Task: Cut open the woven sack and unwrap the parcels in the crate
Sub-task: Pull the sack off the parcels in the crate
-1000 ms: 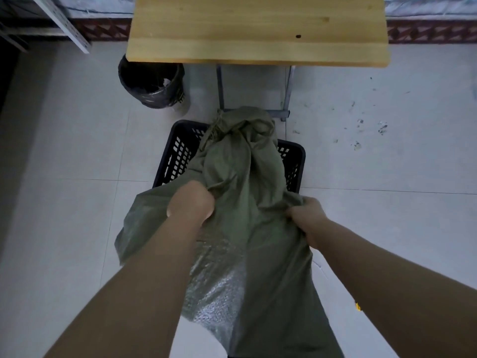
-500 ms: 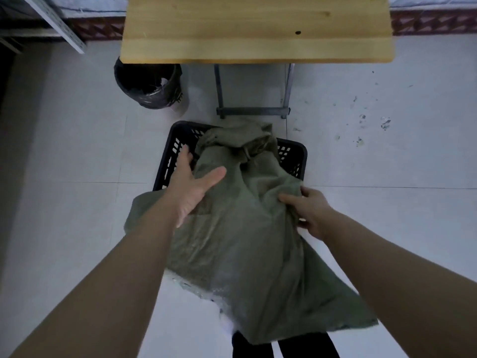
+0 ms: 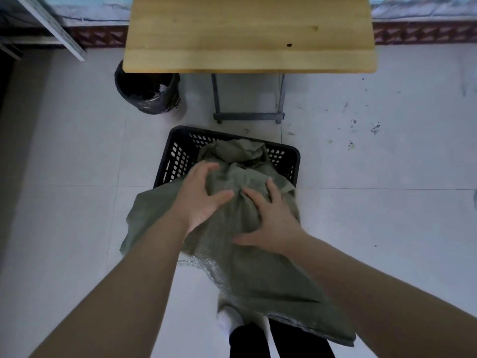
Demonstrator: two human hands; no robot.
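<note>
An olive-green woven sack [image 3: 247, 267] spills out of the black plastic crate [image 3: 178, 151] on the floor and drapes toward me over my legs. Its bunched top [image 3: 240, 156] lies inside the crate. My left hand [image 3: 204, 197] rests on the sack's left side with fingers spread, cupping a bulge. Just right of it, my right hand [image 3: 268, 223] lies flat on the sack, fingers apart. A strip of bubble wrap [image 3: 204, 267] shows under the sack's near left edge. The parcels are hidden by the sack.
A wooden table [image 3: 247, 34] on a grey metal frame [image 3: 247, 116] stands just beyond the crate. A black bin [image 3: 147, 91] sits at the table's left corner. A metal shelf post [image 3: 51, 27] slants at the far left. Pale floor tiles surround the crate.
The sack's top has dropped lower into the crate. My left hand went from a fist in the sack to spread fingers. My right hand left the sack's side edge and moved onto its top.
</note>
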